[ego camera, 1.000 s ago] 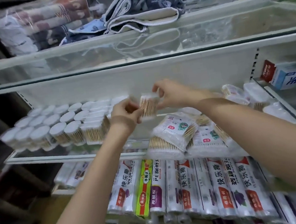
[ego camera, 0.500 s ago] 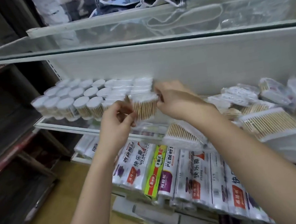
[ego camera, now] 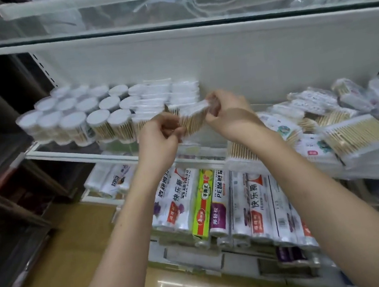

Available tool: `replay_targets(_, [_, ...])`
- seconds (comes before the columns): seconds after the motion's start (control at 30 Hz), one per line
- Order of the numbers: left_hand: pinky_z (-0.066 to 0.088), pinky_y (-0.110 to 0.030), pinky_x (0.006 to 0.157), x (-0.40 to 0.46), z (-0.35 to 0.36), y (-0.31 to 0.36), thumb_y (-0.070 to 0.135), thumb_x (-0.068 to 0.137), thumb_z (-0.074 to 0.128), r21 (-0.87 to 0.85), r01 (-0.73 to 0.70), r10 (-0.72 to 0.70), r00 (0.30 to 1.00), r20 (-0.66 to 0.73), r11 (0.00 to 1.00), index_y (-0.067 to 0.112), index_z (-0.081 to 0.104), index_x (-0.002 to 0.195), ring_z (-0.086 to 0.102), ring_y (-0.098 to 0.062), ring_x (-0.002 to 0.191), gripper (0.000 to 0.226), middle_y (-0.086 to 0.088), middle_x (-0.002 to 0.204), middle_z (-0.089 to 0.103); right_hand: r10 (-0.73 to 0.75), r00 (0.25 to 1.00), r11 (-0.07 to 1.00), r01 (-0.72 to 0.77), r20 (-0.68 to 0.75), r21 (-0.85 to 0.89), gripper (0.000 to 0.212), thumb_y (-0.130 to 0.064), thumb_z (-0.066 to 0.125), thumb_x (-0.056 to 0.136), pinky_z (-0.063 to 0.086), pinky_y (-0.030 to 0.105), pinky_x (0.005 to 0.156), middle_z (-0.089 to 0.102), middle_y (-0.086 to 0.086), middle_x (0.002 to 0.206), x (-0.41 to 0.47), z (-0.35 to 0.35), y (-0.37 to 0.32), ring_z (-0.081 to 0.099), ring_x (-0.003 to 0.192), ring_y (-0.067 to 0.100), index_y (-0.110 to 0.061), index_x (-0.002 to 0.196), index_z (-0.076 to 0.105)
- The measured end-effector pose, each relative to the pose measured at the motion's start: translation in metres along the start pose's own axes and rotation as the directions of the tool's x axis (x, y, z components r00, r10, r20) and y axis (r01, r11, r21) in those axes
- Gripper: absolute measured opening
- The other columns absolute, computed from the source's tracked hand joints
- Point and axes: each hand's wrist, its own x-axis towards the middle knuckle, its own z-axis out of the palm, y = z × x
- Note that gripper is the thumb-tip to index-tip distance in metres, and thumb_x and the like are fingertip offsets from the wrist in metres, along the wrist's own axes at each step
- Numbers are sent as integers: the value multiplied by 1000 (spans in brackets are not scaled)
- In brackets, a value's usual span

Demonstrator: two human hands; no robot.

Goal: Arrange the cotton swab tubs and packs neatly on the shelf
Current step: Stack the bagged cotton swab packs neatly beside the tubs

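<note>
Since the earlier frame you are carrying the tub leftward and down, closing on the rows at the left; the view is swinging that way too.

Head view: round tubs and square tubs are standing in neat rows at 10 o'clock on the glass shelf. Loose packs are lying jumbled at 3 o'clock, so by my reading much is left. Your left hand is pinching the tub's left side, fingers curled. Your right hand is gripping its top right edge. Tub is sitting between both hands, just right of the square rows, seemingly not yet seated.
</note>
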Motion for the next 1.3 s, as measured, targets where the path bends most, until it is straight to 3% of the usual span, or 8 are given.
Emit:
replay_targets(0.17, [53, -24, 71, 2, -10, -3, 8, 86, 72, 83, -179, 170, 979, 113, 980, 24, 63, 91, 64, -12, 74, 20, 6, 82, 67, 46, 999, 993, -47, 11, 104, 37, -23, 65, 88, 52, 30, 84, 68, -9, 87, -9, -4, -3, 63, 85, 15, -23, 123, 53])
replay_targets(0.33, [47, -13, 64, 2, -13, -9, 16, 87, 75, 127, -331, 302, 931, 207, 935, 17, 64, 92, 59, -3, 68, 12, 3, 89, 65, 88, 984, 921, -139, 154, 364, 49, -36, 72, 90, 60, 31, 79, 75, 6, 95, -24, -15, -12, 73, 80, 16, -18, 131, 53])
replay_targets(0.53, [50, -21, 67, -1, -8, -23, 22, 83, 78, 56, -348, 326, 916, 233, 936, 13, 64, 96, 62, -7, 68, 21, 0, 90, 64, 127, 987, 929, -152, 93, 338, 62, -21, 76, 87, 60, 36, 79, 76, 8, 91, -29, -4, -19, 74, 73, 21, -13, 139, 45])
replay_targets(0.7, [48, -17, 66, 1, -20, -29, 26, 86, 75, 25, -363, 342, 895, 286, 931, 18, 63, 103, 59, -2, 72, 22, 3, 96, 61, 162, 985, 968, -170, 57, 185, 36, -13, 74, 82, 62, 44, 78, 75, 14, 87, -29, 7, -28, 72, 73, 27, -9, 115, 60])
replay_targets(0.9, [39, 2, 62, 10, -42, -31, 13, 91, 67, 37, -318, 289, 899, 328, 947, 14, 55, 132, 60, 10, 68, 42, 5, 111, 60, 61, 998, 995, -59, 30, -83, 41, -13, 67, 85, 45, 16, 61, 62, -11, 82, -41, 29, -46, 57, 68, 2, -13, 127, 64])
replay_targets(1.0, [42, -2, 66, 20, -48, -32, 11, 92, 67, 58, -315, 268, 879, 393, 947, 13, 59, 127, 62, 10, 72, 36, 7, 102, 64, 19, 1000, 991, -20, -10, -135, 45, -16, 68, 87, 39, 5, 59, 66, -7, 98, -49, 36, -50, 59, 83, 5, -15, 132, 62])
replay_targets(1.13, [41, -21, 68, 31, -58, -34, 21, 87, 75, 36, -384, 334, 842, 423, 923, 21, 65, 110, 57, 2, 70, 25, 10, 87, 69, -2, 999, 993, -3, -41, -122, 45, -8, 67, 84, 39, 4, 57, 59, -17, 81, -53, 40, -53, 54, 66, -9, -11, 128, 65])
replay_targets(1.3, [53, -35, 77, 41, -63, -33, 23, 87, 73, 77, -432, 360, 826, 435, 899, 27, 62, 109, 63, -16, 80, 25, 5, 91, 72, 1, 994, 996, -11, -109, -88, 41, -10, 67, 80, 42, 7, 62, 68, -14, 90, -49, 48, -54, 57, 71, -7, -19, 119, 71])
